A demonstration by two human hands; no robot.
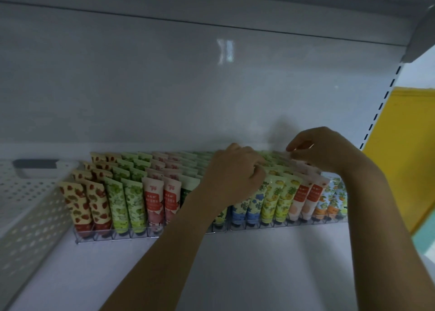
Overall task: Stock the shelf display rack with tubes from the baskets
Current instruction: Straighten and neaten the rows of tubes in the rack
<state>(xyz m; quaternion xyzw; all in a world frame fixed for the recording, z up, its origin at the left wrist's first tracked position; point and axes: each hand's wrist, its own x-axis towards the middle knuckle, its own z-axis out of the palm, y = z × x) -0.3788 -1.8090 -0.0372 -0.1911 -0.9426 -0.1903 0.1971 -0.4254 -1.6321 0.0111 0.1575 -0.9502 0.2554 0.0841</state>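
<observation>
A clear display rack (150,235) on the white shelf holds rows of upright tubes: strawberry-print (77,202), green-print (122,204), pink (153,200), blue-flower (249,204), yellow-fruit (275,197), peach (306,197) and orange-print (332,200). My left hand (233,176) has its fingers curled down onto the tube tops in the middle rows; what it grips is hidden. At the back right, my right hand (322,150) pinches the top edge of a pale tube (292,156) above the peach rows.
A white perforated basket (30,200) with a grey handle stands on the shelf at the left. The shelf's white back panel (188,87) rises behind the rack. A slotted upright (381,108) and a yellow wall lie to the right. Bare shelf surface (235,263) lies in front.
</observation>
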